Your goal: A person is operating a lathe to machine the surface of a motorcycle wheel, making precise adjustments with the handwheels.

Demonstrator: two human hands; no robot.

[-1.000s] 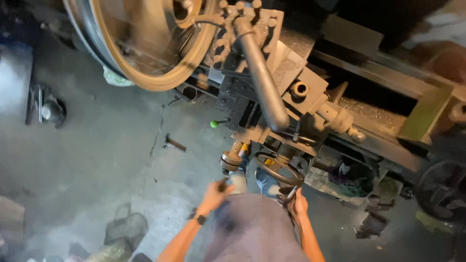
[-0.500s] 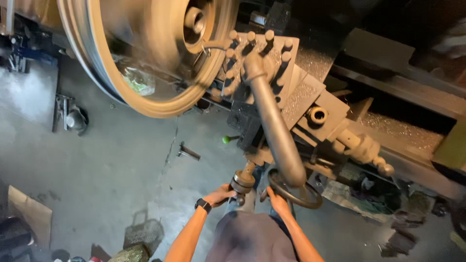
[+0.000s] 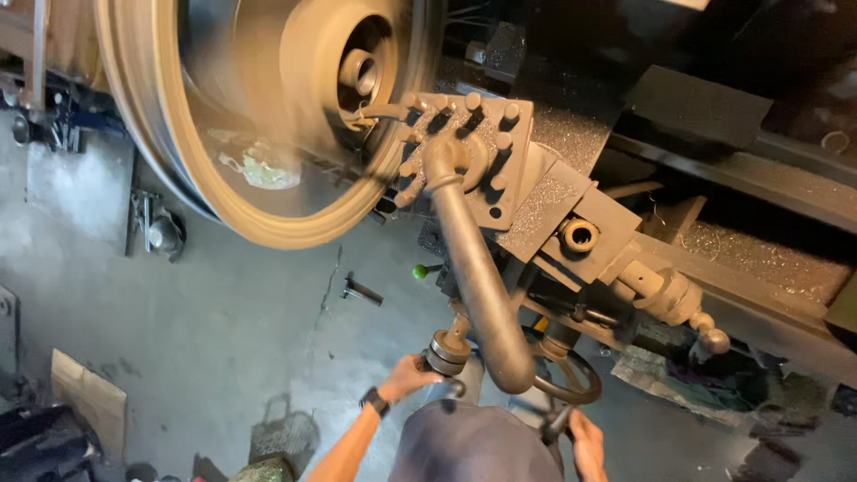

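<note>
- While the left hand (image 3: 406, 378) reaches forward from a bare forearm with a dark wristband (image 3: 376, 402), its fingers curl closed around the crank handle (image 3: 445, 355), a small round knurled knob just in front of the person.
- The right hand (image 3: 585, 439) sits lower at the frame's bottom edge, beside the dark handwheel (image 3: 571, 379); it touches the wheel's grip stub, but how tightly it closes cannot be told.
- Two hands, one crank handle, one handwheel: both controls stand side by side at the front of the lathe carriage, below the long lever (image 3: 478, 286).
- That lever is a thick, grey, rounded bar running from the tool post (image 3: 469, 156) down toward the person.
- The tool post is a square block with several clamping bolts standing on top.
- Beyond it spins one large disc-shaped workpiece (image 3: 268, 116), blurred, brownish, with a raised hub.
- A green-knobbed lever (image 3: 420, 270) pokes out left of the carriage.
- On the concrete floor (image 3: 223, 339) lies one small dark tool (image 3: 361, 291).
</note>
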